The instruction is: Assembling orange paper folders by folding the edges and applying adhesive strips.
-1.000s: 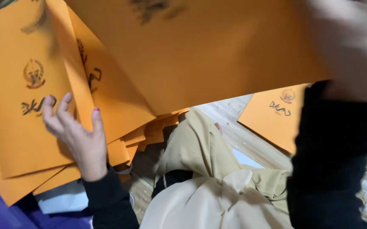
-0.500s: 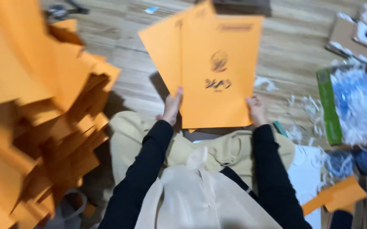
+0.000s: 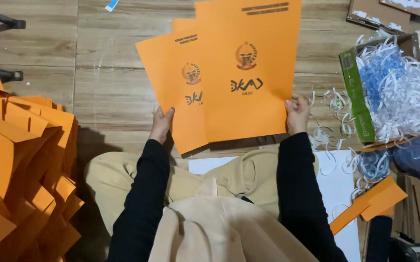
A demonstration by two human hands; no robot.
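Wooden plank floor (image 3: 108,63) below a seated person; a fanned stack of orange printed paper folders (image 3: 229,82) is held upright above the lap, the left hand (image 3: 162,125) clamped on its lower left edge and the right hand (image 3: 297,114) gripping the lower right edge, hands well apart. White sheet (image 3: 333,189) lies under the knees. Left: a tall heap of orange folders (image 3: 18,165); right: a cardboard box of white and blue shredded plastic strips (image 3: 394,92).

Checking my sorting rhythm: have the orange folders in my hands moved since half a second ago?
Cannot tell: the head camera itself shifted. The orange folders remain held above the wooden floor.
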